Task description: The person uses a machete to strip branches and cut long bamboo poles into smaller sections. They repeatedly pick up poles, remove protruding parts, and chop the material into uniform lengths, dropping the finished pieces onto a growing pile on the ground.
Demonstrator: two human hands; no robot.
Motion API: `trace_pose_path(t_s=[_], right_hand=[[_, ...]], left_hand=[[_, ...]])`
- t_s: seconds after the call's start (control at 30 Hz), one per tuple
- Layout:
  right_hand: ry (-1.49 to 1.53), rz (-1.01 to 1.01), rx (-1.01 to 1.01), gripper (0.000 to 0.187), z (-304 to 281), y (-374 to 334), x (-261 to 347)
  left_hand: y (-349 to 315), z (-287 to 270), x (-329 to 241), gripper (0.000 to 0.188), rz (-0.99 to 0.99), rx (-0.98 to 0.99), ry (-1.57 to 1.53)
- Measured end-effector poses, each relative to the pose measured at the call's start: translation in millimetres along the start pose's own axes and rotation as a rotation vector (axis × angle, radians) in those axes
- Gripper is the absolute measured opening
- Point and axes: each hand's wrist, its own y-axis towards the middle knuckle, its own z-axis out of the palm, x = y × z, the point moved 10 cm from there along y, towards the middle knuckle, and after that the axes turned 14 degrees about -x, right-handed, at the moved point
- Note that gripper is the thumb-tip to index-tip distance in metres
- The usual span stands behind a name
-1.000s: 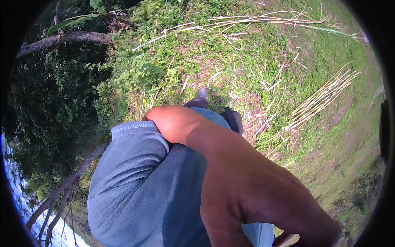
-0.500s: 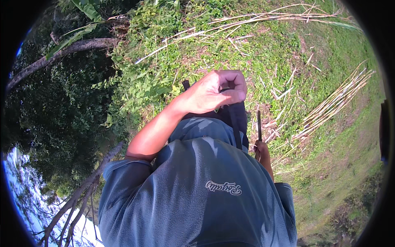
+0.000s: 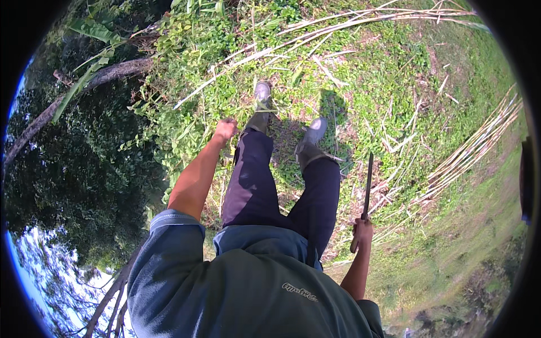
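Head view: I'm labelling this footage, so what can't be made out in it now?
All in the head view:
- Bladed tool: part of its handle is covered by the right hand.
- Left hand: too small, fingers curled, to tell whether it holds anything.
- Thick branch: its left end is cut off by the dark lens rim.

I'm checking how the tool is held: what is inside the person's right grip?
The right grip holds the handle of a long dark blade. The handle's lower end shows below; the part inside is covered and cannot be seen.
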Motion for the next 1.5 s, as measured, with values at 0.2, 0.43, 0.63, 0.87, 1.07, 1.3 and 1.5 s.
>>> trace_pose_path(t_s=[0.2, 0.43, 0.63, 0.87, 1.07, 1.3, 1.5], right_hand=[[-0.032, 0.135, -0.114, 0.024, 59.0, 32.0, -70.4], [-0.569, 0.323, -0.065, 0.041, 149.1, 8.0, -120.8], [-0.597, 0.368, -0.009, 0.040, 180.6, -22.9, -79.0], [-0.554, 0.277, -0.060, 0.038, 162.7, -54.4, -35.2], [-0.389, 0.413, -0.134, 0.029, 110.0, -72.3, -5.4], [-0.079, -0.053, -0.425, 0.036, 23.8, -85.9, 61.8], [0.528, -0.288, -0.292, 0.010, -43.4, -71.1, 169.0]], left_hand=[[231.2, 154.5, -65.6, 0.020, 0.358, 0.093, 0.081], [442.4, 303.2, -97.6, 0.052, 0.553, -0.112, 0.506], [521.6, 302.7, -118.4, 0.062, 0.529, -0.276, 0.655], [420.6, 303.1, -165.9, 0.052, 0.835, -0.083, 0.689], [219.0, 214.2, -192.1, 0.048, 0.744, 0.212, 0.511], [-79.3, 39.8, -256.6, 0.047, 0.882, 0.014, 0.371], [-307.4, -97.0, -199.1, 0.049, 0.912, -0.204, 0.521]])
